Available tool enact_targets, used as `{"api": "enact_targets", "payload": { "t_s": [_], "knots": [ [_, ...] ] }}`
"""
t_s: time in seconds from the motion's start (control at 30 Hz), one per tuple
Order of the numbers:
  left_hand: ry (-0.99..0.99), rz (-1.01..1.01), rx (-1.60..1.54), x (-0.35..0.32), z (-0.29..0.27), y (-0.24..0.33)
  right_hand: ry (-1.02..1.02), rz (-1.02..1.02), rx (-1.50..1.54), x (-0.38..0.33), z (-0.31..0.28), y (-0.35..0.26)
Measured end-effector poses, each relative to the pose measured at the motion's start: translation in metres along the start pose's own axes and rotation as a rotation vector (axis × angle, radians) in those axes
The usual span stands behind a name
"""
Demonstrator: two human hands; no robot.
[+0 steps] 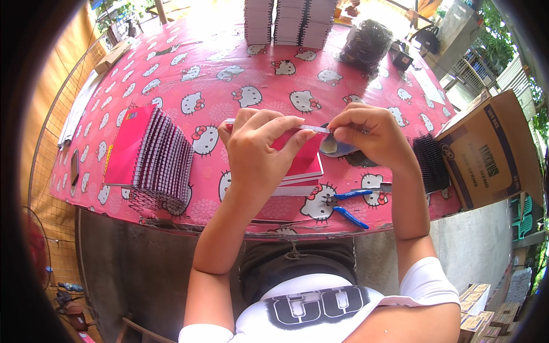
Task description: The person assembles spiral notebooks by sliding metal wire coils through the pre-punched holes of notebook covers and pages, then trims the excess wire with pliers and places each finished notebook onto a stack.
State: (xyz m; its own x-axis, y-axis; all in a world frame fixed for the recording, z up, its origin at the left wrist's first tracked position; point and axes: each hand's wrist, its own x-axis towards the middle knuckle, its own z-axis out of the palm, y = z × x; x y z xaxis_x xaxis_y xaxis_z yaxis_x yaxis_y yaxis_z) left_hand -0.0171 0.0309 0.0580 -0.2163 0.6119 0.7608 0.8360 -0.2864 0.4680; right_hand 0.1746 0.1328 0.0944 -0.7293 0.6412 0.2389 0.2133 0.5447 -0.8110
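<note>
My left hand (254, 137) grips a thin notebook (311, 128), held edge-on above the table so that its pale edge faces me. At the right end of that edge, my right hand (369, 128) has thumb and fingers pinched together. What sits between those fingertips is too small to make out. Below the hands lies a small stack of pink-covered notebooks (303, 166), partly hidden by my left hand. Blue-handled pliers (351, 216) rest near the table's front edge with their handles spread. A round dark thing with a pale centre (330, 146) lies beneath my right hand.
A pile of pink spiral notebooks (128, 148) stands at left. Black binding coils (430, 163) lie beside a cardboard box (486, 151) at right. Farther back are stacks of spiral-bound books (303, 23) and a black plastic-wrapped bundle (366, 43). The pink patterned tablecloth (217, 88) covers the table.
</note>
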Motion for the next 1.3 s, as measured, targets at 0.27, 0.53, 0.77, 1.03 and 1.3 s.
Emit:
{"api": "enact_targets", "payload": {
  "t_s": [0.27, 0.53, 0.77, 1.03, 1.3],
  "knots": [
    [-0.050, -0.038, 0.021, -0.002, -0.003, 0.001, 0.192, -0.326, -0.424, -0.009, 0.023, 0.000],
    [-0.047, -0.116, 0.031, -0.003, -0.001, 0.005, 0.225, -0.278, -0.436, -0.005, 0.029, -0.012],
    [-0.091, -0.067, 0.054, -0.003, -0.002, 0.003, 0.307, -0.320, -0.378, -0.006, 0.034, -0.014],
    [-0.070, -0.059, 0.089, -0.004, -0.005, 0.002, 0.298, -0.312, -0.410, -0.003, 0.039, -0.019],
    [-0.092, -0.078, 0.027, -0.006, -0.008, 0.009, 0.217, -0.229, -0.352, -0.001, 0.013, -0.001]
  ]
}}
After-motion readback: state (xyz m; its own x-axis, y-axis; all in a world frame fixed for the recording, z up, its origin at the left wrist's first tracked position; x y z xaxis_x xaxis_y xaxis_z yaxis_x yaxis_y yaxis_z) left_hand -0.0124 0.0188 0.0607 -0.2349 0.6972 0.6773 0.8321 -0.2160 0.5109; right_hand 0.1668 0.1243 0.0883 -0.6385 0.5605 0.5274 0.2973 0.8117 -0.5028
